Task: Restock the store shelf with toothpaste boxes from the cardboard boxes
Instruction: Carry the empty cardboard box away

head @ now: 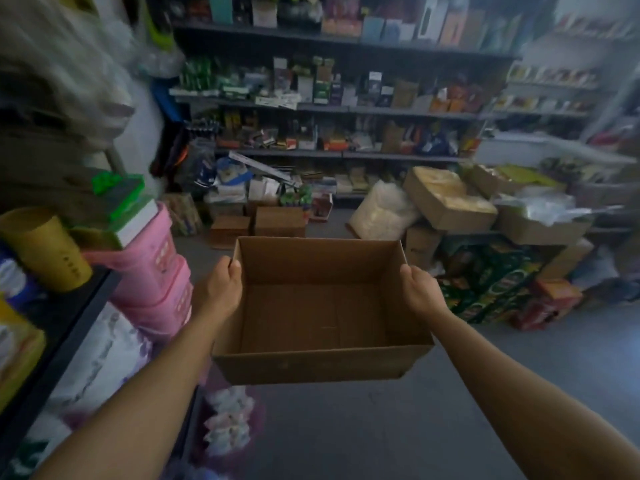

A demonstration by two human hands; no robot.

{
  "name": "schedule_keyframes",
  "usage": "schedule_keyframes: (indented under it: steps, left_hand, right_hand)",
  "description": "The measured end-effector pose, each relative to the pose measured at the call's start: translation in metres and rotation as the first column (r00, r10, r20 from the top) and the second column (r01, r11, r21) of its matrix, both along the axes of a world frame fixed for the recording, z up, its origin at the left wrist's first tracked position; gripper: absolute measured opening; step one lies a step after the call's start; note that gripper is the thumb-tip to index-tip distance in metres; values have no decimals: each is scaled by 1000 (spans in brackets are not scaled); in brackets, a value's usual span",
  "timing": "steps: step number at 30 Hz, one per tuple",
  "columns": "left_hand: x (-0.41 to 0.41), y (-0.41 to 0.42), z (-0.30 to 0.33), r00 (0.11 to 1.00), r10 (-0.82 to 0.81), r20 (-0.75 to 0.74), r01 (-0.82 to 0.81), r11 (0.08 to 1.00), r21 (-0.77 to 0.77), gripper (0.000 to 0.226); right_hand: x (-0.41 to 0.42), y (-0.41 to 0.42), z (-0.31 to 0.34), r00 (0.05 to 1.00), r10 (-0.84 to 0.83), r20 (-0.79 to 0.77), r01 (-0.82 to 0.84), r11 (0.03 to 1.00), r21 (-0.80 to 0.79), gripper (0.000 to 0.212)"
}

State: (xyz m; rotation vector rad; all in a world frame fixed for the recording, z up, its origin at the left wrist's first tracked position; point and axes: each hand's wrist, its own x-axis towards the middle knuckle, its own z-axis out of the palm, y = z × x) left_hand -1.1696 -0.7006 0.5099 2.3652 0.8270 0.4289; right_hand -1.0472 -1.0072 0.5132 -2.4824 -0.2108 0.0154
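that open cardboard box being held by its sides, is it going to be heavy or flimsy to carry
Probably light: the cardboard box looks empty inside. Its thin open-top walls may flex where the left hand and right hand grip them. It seems unlikely to slip.

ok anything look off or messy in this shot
Yes. The cardboard box held by the left hand and right hand is empty, no toothpaste inside. On the right, a brown carton sits tilted on a heap of boxes, with a white sack leaning against it.

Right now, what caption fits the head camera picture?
Both hands, left and right, hold an empty cardboard box above the shop floor.
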Motion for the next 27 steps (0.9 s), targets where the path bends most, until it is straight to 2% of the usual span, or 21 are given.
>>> schedule_keyframes:
  steps: [6,14,19,27]
  left_hand:
    - [158,78,-36,1000,15,-10,-16,998,-65,31]
    - [414,199,-49,996,86,-17,-86,996,-30,33]
    - [537,274,-45,988,138,-69,-137,990,25,34]
    - [740,413,-116,995,88,-49,-87,996,14,30]
  right_hand:
    - [155,74,-19,999,-20,-30,20,1000,-3,47]
    - [428,209,-32,995,39,-87,-34,997,64,41]
    - [565,293,-29,994,65,-89,-66,998,-10,47]
    - [759,427,-107,989,2,-148,-1,1000,7,48]
